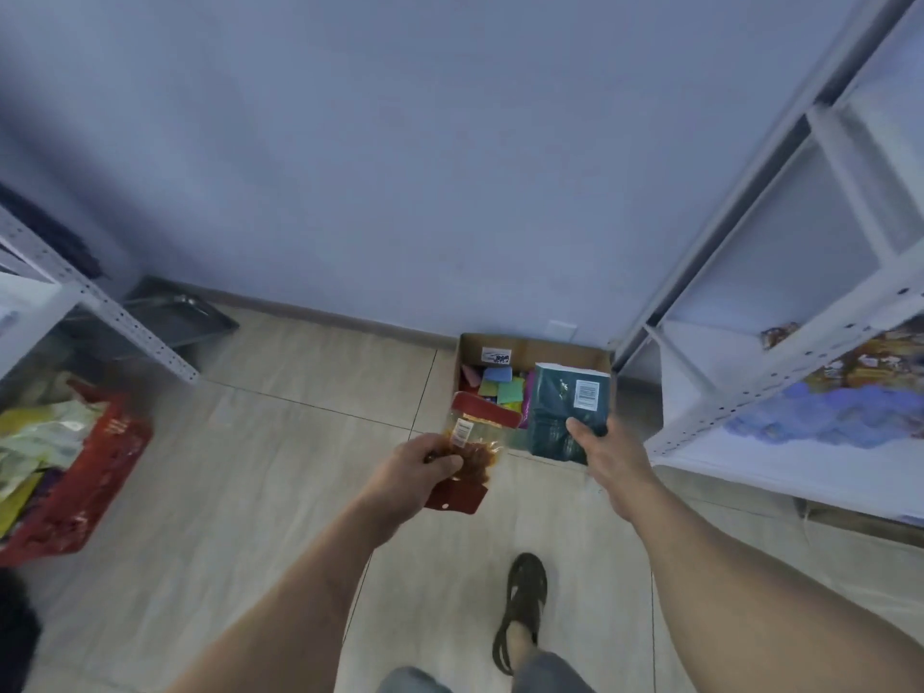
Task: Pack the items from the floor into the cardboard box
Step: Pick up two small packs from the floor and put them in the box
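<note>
My left hand pinches a clear snack packet with a red header, fingers curled round its middle. My right hand grips the lower edge of a dark green book, barcode sticker facing up, thumb on the cover. Both hang over the near rim of the open cardboard box at twelve o'clock, against the wall, with coloured sponges inside. A red basket sits at nine o'clock, white shelving at two o'clock
</note>
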